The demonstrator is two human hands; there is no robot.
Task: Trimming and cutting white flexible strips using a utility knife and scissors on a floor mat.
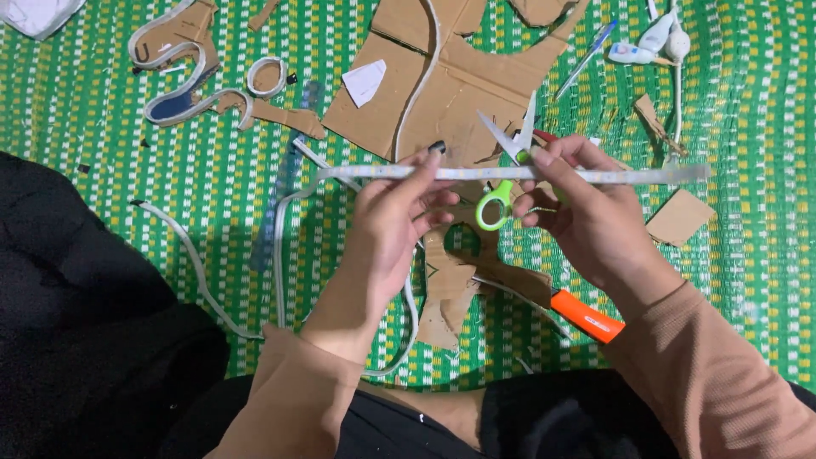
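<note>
My left hand [393,223] pinches a long pale LED strip [476,172] between thumb and fingers and holds it level above the mat. My right hand [582,212] grips the same strip further right and also holds green-handled scissors [501,170], blades apart and pointing up just behind the strip. The strip's left part bends down and loops over the mat toward my lap. Its right end sticks out past my right hand.
A green woven mat [748,127] lies under everything. Cut cardboard [442,76] lies at top centre, with more scraps [680,217] right and below my hands. An orange utility knife [586,316], a blue pen [586,55], a glue tube [633,53] and coiled strip pieces [183,85] lie around.
</note>
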